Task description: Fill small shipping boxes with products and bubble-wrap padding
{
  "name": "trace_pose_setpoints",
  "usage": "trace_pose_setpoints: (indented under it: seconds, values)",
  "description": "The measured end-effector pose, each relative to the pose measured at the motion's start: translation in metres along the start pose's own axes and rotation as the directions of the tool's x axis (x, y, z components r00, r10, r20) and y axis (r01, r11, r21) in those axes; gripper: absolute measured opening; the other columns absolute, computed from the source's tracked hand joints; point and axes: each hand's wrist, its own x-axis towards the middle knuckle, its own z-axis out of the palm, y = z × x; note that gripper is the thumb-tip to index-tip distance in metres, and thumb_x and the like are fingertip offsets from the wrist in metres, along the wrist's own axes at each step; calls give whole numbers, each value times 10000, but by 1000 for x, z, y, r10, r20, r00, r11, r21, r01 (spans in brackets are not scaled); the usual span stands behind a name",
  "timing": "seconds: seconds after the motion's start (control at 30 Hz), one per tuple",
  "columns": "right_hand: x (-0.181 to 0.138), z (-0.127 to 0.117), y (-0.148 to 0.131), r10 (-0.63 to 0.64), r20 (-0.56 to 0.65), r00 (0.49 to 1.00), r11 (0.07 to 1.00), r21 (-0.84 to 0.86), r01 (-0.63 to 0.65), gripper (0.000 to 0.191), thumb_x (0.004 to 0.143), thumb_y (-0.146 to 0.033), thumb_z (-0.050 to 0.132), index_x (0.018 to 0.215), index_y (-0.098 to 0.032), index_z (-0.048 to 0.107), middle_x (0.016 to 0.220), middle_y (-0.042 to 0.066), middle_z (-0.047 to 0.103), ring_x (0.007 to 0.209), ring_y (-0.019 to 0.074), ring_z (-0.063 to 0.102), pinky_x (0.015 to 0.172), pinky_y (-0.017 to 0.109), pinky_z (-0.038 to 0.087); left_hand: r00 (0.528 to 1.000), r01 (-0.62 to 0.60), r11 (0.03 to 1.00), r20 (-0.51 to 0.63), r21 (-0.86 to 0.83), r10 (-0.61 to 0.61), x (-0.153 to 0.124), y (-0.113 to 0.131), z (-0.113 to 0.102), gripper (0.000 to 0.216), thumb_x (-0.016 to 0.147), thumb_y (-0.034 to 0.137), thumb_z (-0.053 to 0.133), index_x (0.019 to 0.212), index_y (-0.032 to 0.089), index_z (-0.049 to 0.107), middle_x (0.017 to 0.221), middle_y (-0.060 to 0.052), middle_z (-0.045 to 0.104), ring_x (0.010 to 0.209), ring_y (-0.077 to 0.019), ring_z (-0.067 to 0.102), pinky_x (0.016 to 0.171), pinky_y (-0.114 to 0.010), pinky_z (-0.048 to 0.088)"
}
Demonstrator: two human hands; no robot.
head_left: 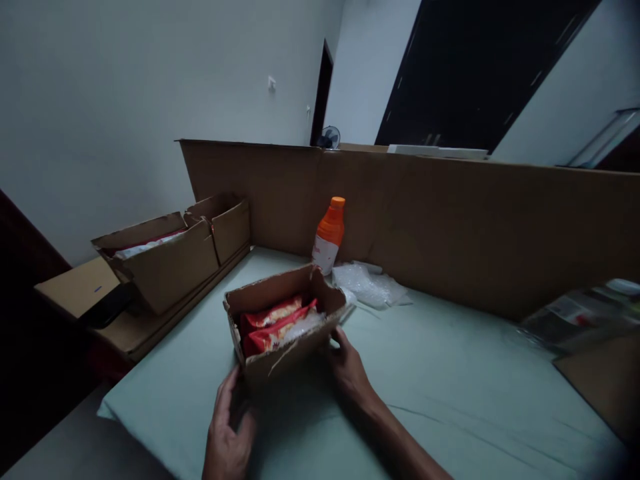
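An open cardboard box [295,353] stands on a pale green sheet [450,373] in front of me. Inside it lie red snack packets [273,327] and a clear wrapper. My left hand [227,433] rests at the box's near left corner, fingers curled against the cardboard. My right hand [347,367] grips the box's near right side, with the fingers pressed to the wall.
An orange-capped bottle [327,237] stands behind the box beside crumpled clear plastic [367,283]. A tall cardboard wall [450,213] runs along the back. Two more open boxes [170,257] sit at the left on flat cardboard. Packaged goods [580,317] lie at the right.
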Motion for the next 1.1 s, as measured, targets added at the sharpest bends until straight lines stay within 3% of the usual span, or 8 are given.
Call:
trace_pose_setpoints:
  seconds: [0.1, 0.2, 0.4, 0.57, 0.7, 0.83, 1.1]
  values:
    - [46, 36, 10, -104, -82, 991, 986, -137, 92, 533, 924, -282, 397, 1426, -107, 422, 1330, 174, 610, 1225, 287, 579, 1012, 453, 495, 999, 16, 999, 33, 31, -17, 34, 7, 5, 650, 816, 257, 576, 1444, 184, 424, 1500, -140, 485, 1388, -271, 476, 1056, -368, 491]
    - [83, 69, 15, -109, -105, 988, 972, -218, 84, 580, 919, -231, 376, 1470, -54, 338, 1434, 230, 514, 1315, 309, 496, 1112, 505, 394, 1000, -15, 998, -4, 69, 15, 73, 12, 11, 696, 786, 234, 559, 1461, 167, 401, 1526, -148, 444, 1419, -271, 429, 1074, -373, 468]
    - [131, 110, 12, -88, -16, 996, 933, -351, 77, 750, 855, -186, 483, 1539, -34, 217, 1571, 246, 323, 1451, 338, 310, 1174, 503, 309, 991, -101, 990, -81, 96, 109, 143, 0, 31, 736, 764, 212, 576, 1472, 172, 380, 1444, -142, 504, 1326, -249, 519, 1095, -370, 441]
    - [166, 127, 0, -101, 131, 986, 879, -453, 150, 754, 887, -257, 534, 1553, -67, 234, 1517, 208, 434, 1347, 301, 448, 1099, 409, 375, 988, -130, 983, -72, 130, 140, 198, -15, 61, 751, 737, 185, 587, 1459, 159, 384, 1423, -152, 502, 1318, -259, 515, 1074, -372, 459]
    - [189, 136, -5, -129, 197, 972, 835, -507, 214, 725, 923, -324, 530, 1550, -76, 266, 1461, 197, 502, 1290, 291, 478, 1085, 379, 335, 982, -149, 972, -90, 181, 167, 241, -19, 73, 712, 723, 173, 606, 1414, 127, 442, 1400, -169, 518, 1349, -292, 472, 1113, -413, 419]
    - [201, 144, 0, -159, 220, 962, 801, -541, 256, 664, 965, -355, 469, 1547, -86, 296, 1460, 181, 501, 1339, 283, 413, 1103, 374, 282, 981, -165, 963, -67, 212, 183, 257, -24, 73, 637, 762, 176, 580, 1390, 125, 486, 1378, -166, 556, 1274, -285, 545, 1093, -426, 443]
    - [205, 147, 5, -191, 248, 950, 753, -584, 304, 635, 979, -396, 469, 1537, -125, 333, 1460, 167, 490, 1329, 292, 401, 1078, 393, 295, 975, -194, 938, -53, 289, 217, 250, -30, 71, 645, 746, 168, 602, 1383, 133, 509, 1379, -160, 553, 1262, -294, 553, 1078, -434, 463]
